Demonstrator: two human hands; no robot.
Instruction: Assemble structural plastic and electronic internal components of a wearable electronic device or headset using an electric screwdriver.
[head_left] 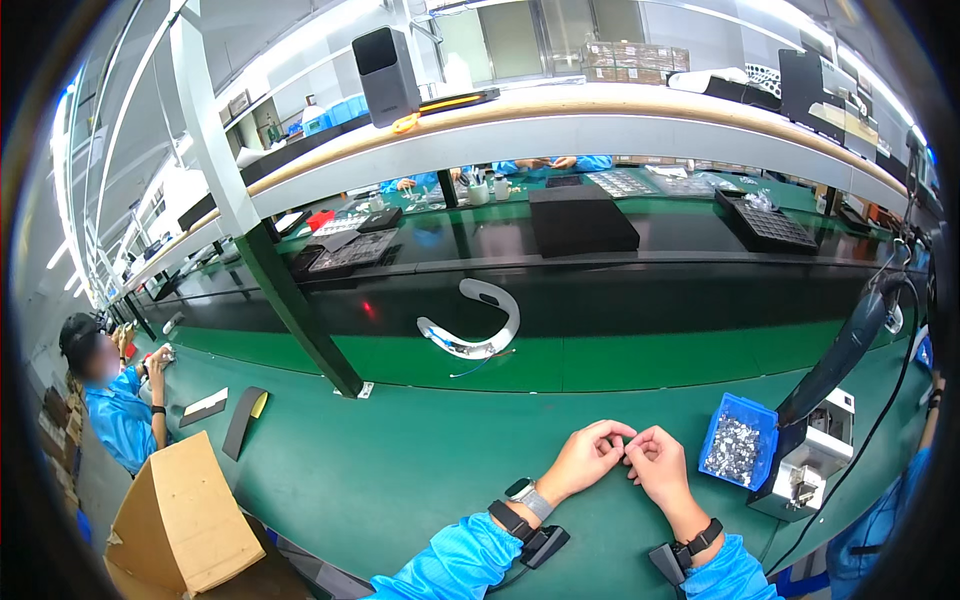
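Observation:
My left hand [583,462] and my right hand [660,470] meet fingertip to fingertip above the green tabletop [400,450]. Both are closed in a pinch, and whatever lies between the fingers is too small to make out. Right of my right hand stands a blue bin [708,464] holding many small metallic pieces [735,447]. Farther off, beyond my hands, a white C-shaped part [508,328] with a thin blue wire rests near the dark conveyor belt.
A silver and black machine [825,455] sits beside the bin, below a thick dark arm [845,345] and a cable. A green post [305,315] rises at left. A cardboard box [195,510] and a co-worker [115,400] are farther left. A shelf [560,105] spans above.

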